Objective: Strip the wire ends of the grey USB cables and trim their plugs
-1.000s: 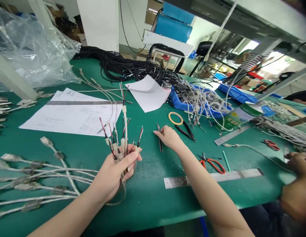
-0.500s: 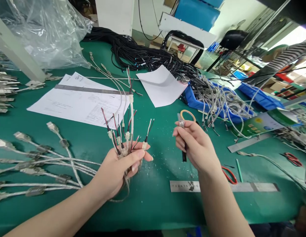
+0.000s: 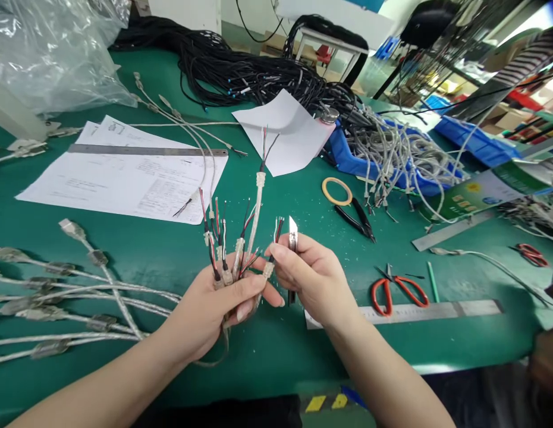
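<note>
Green table (image 3: 272, 380), cables (image 3: 239, 252) in left fingers (image 3: 243, 292), knife (image 3: 293, 239) in right fingers (image 3: 294, 267)

No words legible — tiny print on white paper sheets (image 3: 102, 184) toward left edge of green desk (image 3: 258, 371); blurred scale on long steel ruler (image 3: 441, 310) near front edge — lettering on green-white container (image 3: 464, 199) unclear.

Workshop, cable-working: green worktop (image 3: 276, 356) bearing a heap of black cables (image 3: 205, 56), a blue bin (image 3: 345, 156) of grey cables (image 3: 401, 148), red-handled pliers (image 3: 387, 291) and a steel ruler (image 3: 437, 310). Also present: stripped cables (image 3: 257, 205), a knife (image 3: 293, 238); black-seated stool (image 3: 332, 32) behind.
</note>
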